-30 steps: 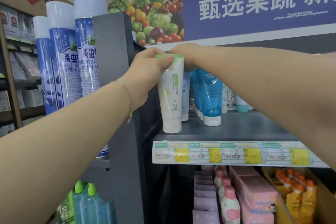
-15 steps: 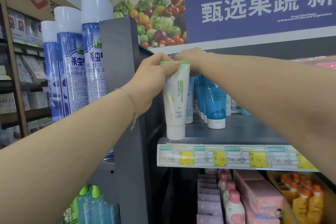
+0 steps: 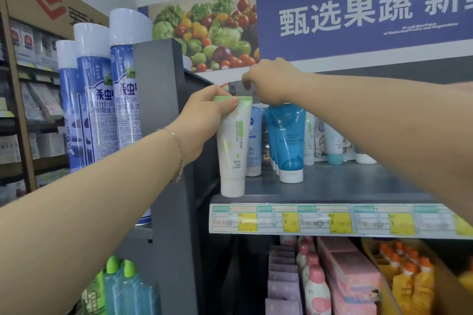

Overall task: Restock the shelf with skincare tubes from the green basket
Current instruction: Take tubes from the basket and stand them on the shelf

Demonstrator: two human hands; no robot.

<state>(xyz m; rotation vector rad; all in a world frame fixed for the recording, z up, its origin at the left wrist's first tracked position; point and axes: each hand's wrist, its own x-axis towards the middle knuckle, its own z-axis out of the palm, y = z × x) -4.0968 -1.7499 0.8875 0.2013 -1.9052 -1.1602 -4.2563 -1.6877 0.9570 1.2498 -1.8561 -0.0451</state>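
Banner [image 3: 358, 13], upper right of frame: blue with white characters, with a fruit-and-veg photo to its left.
Shelf [image 3: 332, 186], centre right: a dark grey board with a dark upright panel on its left side.
Cans [image 3: 125, 100], left of that panel: three tall blue spray cans with white caps, upright and side by side.
Both forearms reach in, one from lower left and one from the right edge.
Left hand [image 3: 204, 120], centre: fingers [image 3: 226, 104] are clamped on the green crimped top of the tube [image 3: 233, 146].
Tube: white body, green top, upright with cap down. It sits at the front left corner of the shelf with the cap on the front lip, just beside the upright panel.
Right hand [image 3: 273, 82], just above and right of the tube top: fingers [image 3: 249, 79] are curled, pinching a small grey piece [image 3: 239, 87]. Can't tell what that piece is.
Blue tubes [image 3: 289, 140]: a row standing cap down, just right of the tube and further back. More pale tubes stand behind them.
Price strip [image 3: 307, 220]: runs along the shelf's front edge, with yellow tags.
Pink bottles [image 3: 317, 289]: on the level below, lower centre.
Bracelet [image 3: 179, 146]: a thin chain on the left wrist.
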